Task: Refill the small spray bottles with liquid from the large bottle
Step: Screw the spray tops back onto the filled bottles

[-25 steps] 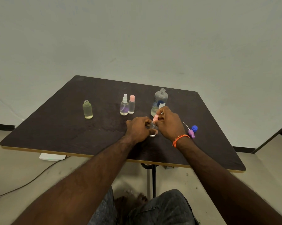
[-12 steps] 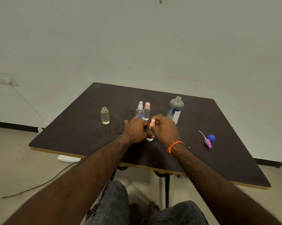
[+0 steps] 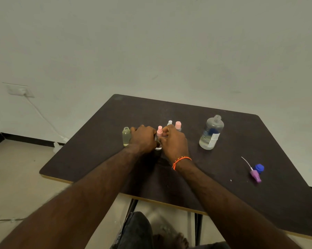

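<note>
Between the 2 hands, a small spray bottle with a pink top stands upright on the dark table. The left hand has its fingers curled around the bottle's body from the left side. The right hand has its fingers curled in against the bottle from the right, just below the pink top; whether they pinch the neck or the top itself cannot be told. A little of the bottle's white base shows below the 2 hands, on the table surface. An orange band circles the right wrist.

Just left of the left hand, touching or nearly touching its knuckles, stands a small uncapped bottle of yellowish liquid. Just beyond the right hand stand 2 more small spray bottles, partly hidden by it: 1 with a white top and 1 with a pink top.

Right of the right hand, well apart, the large clear bottle stands upright with its neck open and liquid in its lower part. Farther right and nearer the person, a blue cap and a purple sprayer head with a white tube lie on the table, touching each other.
</note>
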### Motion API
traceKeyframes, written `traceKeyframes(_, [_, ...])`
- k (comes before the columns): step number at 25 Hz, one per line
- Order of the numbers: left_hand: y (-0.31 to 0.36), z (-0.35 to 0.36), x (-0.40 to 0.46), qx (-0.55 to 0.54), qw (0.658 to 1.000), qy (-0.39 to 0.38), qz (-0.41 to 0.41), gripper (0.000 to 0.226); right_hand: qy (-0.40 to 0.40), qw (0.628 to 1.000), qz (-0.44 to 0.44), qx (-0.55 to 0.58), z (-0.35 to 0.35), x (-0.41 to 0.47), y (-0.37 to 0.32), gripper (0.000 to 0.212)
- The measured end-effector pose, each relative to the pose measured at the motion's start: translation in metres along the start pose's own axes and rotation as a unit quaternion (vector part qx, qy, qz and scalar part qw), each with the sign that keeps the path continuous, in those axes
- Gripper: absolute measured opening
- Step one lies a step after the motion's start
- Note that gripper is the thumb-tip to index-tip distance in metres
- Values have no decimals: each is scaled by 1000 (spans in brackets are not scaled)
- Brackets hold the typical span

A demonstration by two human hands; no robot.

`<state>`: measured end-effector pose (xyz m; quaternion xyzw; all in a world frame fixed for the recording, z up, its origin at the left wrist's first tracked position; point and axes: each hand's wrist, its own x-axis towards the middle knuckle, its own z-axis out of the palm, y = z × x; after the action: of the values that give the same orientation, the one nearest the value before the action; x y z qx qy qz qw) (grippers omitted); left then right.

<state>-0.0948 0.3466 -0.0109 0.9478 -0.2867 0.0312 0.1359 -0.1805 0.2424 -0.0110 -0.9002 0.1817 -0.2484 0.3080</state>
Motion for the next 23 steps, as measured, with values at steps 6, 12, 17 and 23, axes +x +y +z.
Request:
traceKeyframes(6, [-1, -1, 28, 6, 1000, -24, -7, 22, -14, 1000, -21, 0, 11, 4, 9, 36])
traceKeyframes(12, [2, -8, 21, 54, 998, -27, 4, 50, -19, 998, -46, -23, -9, -12, 10, 26])
traceKeyframes(17, [-20, -36, 2, 6, 998, 53, 15, 83, -7, 998, -47, -49, -36, -32, 17, 23])
traceKeyframes(23, [-77, -27, -33, -45, 989, 70, -121, 88, -51, 995, -40, -80, -39, -50, 22, 21])
